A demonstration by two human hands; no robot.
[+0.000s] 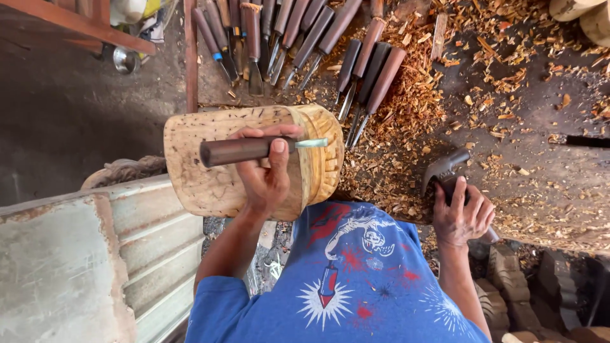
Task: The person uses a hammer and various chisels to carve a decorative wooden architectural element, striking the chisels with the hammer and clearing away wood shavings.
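A pale round wooden block (210,159), carved with ridges along its right end, lies on its side in front of me. My left hand (267,171) grips a chisel (244,150) with a dark brown handle, its blade pointing right onto the carved edge. My right hand (462,216) is closed around the handle of a dark hammer (445,168), whose head rests on the shaving-covered bench, apart from the block.
A row of several dark-handled chisels (298,38) lies on the bench beyond the block. Wood shavings (406,108) cover the work surface. A corrugated metal sheet (95,254) lies lower left. Another dark tool (584,141) lies at the right edge.
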